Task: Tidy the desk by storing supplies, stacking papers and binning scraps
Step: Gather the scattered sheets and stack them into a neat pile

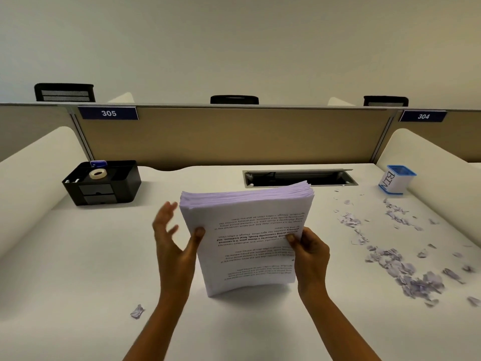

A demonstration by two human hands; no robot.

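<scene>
Papers, gathered into one paper stack (250,238), stand on a short edge at the middle of the bench (78,256), long axis rising off the surface and printed face toward you, text upside down.

At the far left sits a black organizer (101,183) with a tape roll (97,174) on top. One lone scrap (137,311) lies near you, left of your forearm.

Your left hand (173,241) is wide: its thumb presses the front sheet near the left edge, while the splayed, blurred fingers are just off that edge. Your right hand (309,254) grips the stack's right edge, thumb on the face and fingers curled behind, so it is the one carrying the stack.

The stack sits directly between your hands, so squaring the edges and laying it flat look like the step in hand.

Further right, torn scraps (406,267) are strewn across the bench, well apart from the stack. The blue-rimmed bin (397,179) stands at the far right, beyond them.
</scene>
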